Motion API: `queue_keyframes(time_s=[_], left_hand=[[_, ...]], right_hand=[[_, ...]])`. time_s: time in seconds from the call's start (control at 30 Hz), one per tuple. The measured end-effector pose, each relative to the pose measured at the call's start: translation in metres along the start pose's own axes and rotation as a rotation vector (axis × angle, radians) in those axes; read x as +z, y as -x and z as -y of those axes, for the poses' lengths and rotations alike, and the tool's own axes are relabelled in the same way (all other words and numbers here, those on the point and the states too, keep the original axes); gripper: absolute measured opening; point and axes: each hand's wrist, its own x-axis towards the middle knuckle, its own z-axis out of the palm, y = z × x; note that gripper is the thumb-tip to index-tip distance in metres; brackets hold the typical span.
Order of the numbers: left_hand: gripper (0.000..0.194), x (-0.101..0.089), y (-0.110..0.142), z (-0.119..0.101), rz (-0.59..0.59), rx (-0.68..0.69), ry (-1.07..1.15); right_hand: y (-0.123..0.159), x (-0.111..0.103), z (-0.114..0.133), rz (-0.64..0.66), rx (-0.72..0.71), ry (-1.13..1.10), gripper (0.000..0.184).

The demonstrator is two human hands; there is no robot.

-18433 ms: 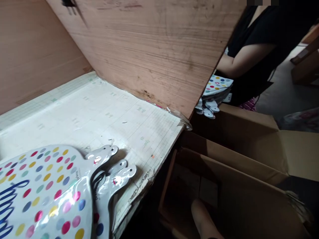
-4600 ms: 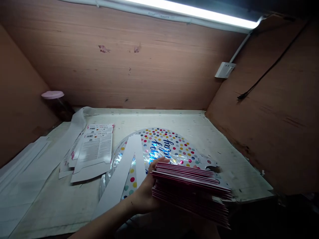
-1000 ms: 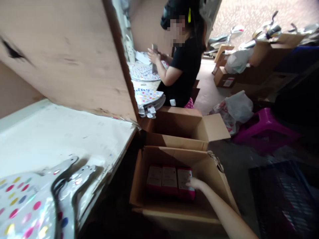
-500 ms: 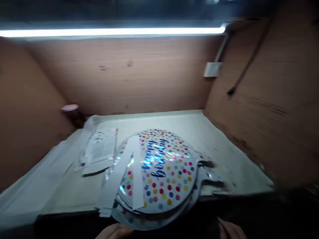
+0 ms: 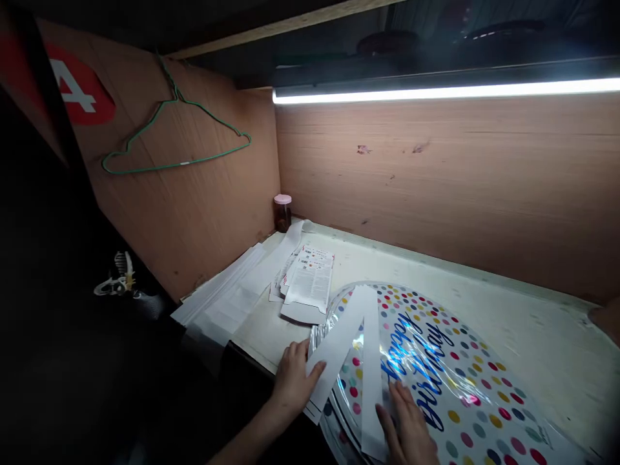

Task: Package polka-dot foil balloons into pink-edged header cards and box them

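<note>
Head view only. Foil balloons (image 5: 450,381) lie in a layered stack at the front of the bench (image 5: 547,336), polka dots and blue "Happy Birthday" facing up, near edge running out of frame. Two paper strips (image 5: 339,349) lie on top in a V, meeting at the far end, with their lower ends toward me.

Left hand (image 5: 294,381) is open at the foot of the left strip, its fingers (image 5: 314,369) spread and touching the strip. I see no pinch. Right hand (image 5: 407,429) is open too, palm down, its fingers (image 5: 400,403) flat on the foil just beside the right strip. Neither hand is clenched or grasping anything. I read both as steadying the strips on the stack: flat contact, no lift.

Printed cards (image 5: 308,281) sit just behind the stack, close to the left hand, likely placed there for easy reach. White sheets (image 5: 220,294) lie farther left. Jar with pink lid (image 5: 283,213) stands in the far corner, off the work area. Lamp (image 5: 436,93) runs above the back wall (image 5: 436,194), lighting the bench. Green wire hanger (image 5: 177,139) hangs on the left panel (image 5: 194,226).
</note>
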Motion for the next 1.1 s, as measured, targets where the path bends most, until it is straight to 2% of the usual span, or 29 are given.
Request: queue_keyframes(time_s=[0.07, 0.13, 0.23, 0.33, 0.43, 0.53, 0.63, 0.7, 0.77, 0.87, 0.97, 1.1], left_hand=[[0.056, 0.005, -0.009, -0.007, 0.057, -0.059, -0.058], [0.059, 0.007, -0.011, -0.014, 0.093, -0.093, -0.069], [0.058, 0.004, -0.01, -0.017, 0.108, -0.095, -0.044], [0.056, 0.002, -0.01, -0.011, 0.116, -0.105, 0.047], [0.048, 0.003, -0.013, -0.005, 0.177, -0.113, 0.221], [0.043, 0.005, -0.015, -0.005, 0.243, -0.113, 0.354], [0.054, 0.008, -0.017, -0.011, 0.233, -0.169, 0.252], [0.066, 0.011, -0.015, -0.018, 0.228, -0.198, 0.131], [0.083, 0.017, -0.013, -0.024, 0.214, -0.205, 0.015], [0.098, 0.025, -0.009, -0.031, 0.191, -0.198, -0.102], [0.085, 0.026, -0.009, -0.033, 0.212, -0.187, -0.159], [0.069, 0.018, -0.016, -0.028, 0.219, -0.137, -0.117]], right_hand=[[-0.011, 0.032, 0.016, 0.053, -0.008, 0.036, 0.074], [-0.015, 0.06, 0.033, 0.021, -0.031, 0.071, 0.083], [-0.013, 0.089, 0.059, 0.044, -0.122, 0.081, 0.082], [-0.011, 0.097, 0.08, 0.143, -0.156, 0.085, 0.075], [-0.012, 0.092, 0.093, 0.248, -0.178, 0.01, 0.068], [-0.014, 0.082, 0.098, 0.246, -0.166, -0.156, 0.065], [-0.024, 0.068, 0.099, 0.215, -0.004, -0.379, 0.062], [-0.037, 0.056, 0.1, 0.201, 0.236, -0.562, 0.063], [-0.055, 0.044, 0.104, 0.226, 0.522, -0.796, 0.073], [-0.08, 0.032, 0.114, 0.351, 0.819, -1.132, 0.087], [-0.09, 0.026, 0.118, 0.475, 0.931, -1.267, 0.089], [-0.083, 0.026, 0.115, 0.472, 0.935, -1.295, 0.086]])
